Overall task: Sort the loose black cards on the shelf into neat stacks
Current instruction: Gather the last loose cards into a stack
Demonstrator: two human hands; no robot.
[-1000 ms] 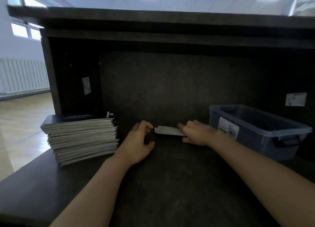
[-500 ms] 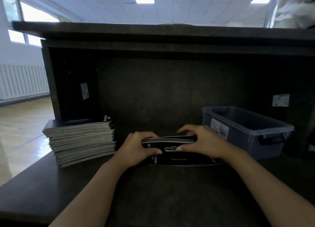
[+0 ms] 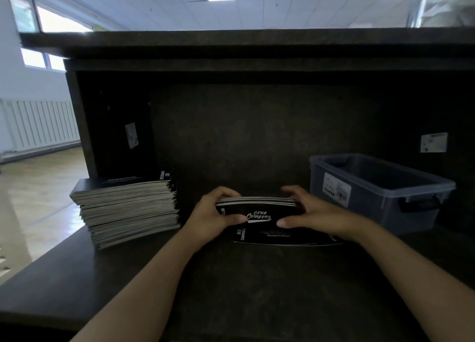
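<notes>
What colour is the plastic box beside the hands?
Bluish-grey plastic box with a white label; head view.

"CLUB Camping" in white script on the upright black cards

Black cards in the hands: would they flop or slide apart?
The thin bundle of black printed cards is probably stiff: its edge runs straight between left hand and right hand. Separate layers show, so some might slip.
</notes>
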